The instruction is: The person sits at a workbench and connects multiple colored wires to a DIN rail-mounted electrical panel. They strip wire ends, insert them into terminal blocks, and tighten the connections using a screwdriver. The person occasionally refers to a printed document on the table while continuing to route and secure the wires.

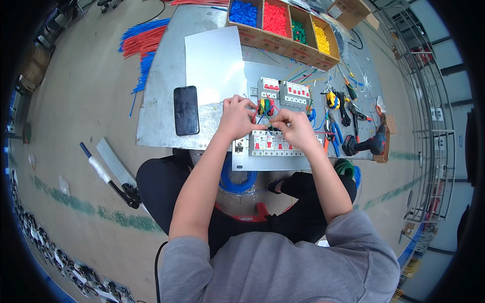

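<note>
A metal mounting panel (298, 162) lies at the table's front edge, carrying a lower row of circuit breakers (273, 145) with red switches. Two shorter breaker groups sit farther back, a left one (270, 86) and a right one (295, 92). Between the rows runs a bundle of coloured wires (264, 106). My left hand (235, 118) is closed at the bundle's left side, with thumb and fingers on wires. From the right, my right hand (296, 130) pinches a thin wire just above the lower breakers. The wire's end is hidden by the fingers.
A black phone (186, 110) and a white sheet (213, 60) lie left. Cardboard bins (283, 46) of coloured wire caps stand at the back. Pliers (335, 132), a cordless drill (371, 144) and a yellow tape measure (332, 100) lie right. Blue wire coils (237, 183) are below the panel.
</note>
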A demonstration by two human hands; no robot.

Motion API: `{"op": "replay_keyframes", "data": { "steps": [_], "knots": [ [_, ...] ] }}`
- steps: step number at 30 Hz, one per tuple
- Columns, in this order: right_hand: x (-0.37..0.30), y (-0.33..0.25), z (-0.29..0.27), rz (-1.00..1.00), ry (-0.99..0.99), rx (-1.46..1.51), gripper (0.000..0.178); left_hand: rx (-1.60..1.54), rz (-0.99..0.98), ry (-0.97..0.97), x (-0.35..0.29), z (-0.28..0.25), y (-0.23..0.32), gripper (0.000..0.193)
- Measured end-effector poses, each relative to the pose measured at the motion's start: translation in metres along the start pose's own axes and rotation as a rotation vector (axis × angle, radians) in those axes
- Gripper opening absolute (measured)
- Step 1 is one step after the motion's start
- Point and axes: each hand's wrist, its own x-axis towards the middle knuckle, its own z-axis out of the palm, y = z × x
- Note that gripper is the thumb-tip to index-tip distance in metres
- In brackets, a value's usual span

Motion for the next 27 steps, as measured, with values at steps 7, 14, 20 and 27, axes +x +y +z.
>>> {"op": "replay_keyframes", "data": {
  "steps": [7, 14, 20, 27],
  "knots": [
    [0.008, 0.003, -0.009, 0.015, -0.044, -0.008, 0.009, 0.004, 0.006, -0.042, 0.002, -0.004, 0.001, 0.042],
    [0.064, 0.024, -0.005, 0.078, -0.076, 0.005, 0.011, 0.072, -0.014, -0.152, 0.009, -0.011, 0.009, 0.037],
    [0.088, 0.024, 0.009, 0.196, -0.048, -0.014, 0.010, 0.042, -0.044, -0.112, 0.006, -0.005, 0.004, 0.036],
    [0.072, 0.032, -0.005, 0.257, -0.172, 0.246, 0.012, -0.022, -0.089, -0.109, 0.006, -0.007, 0.009, 0.036]
  ]
}}
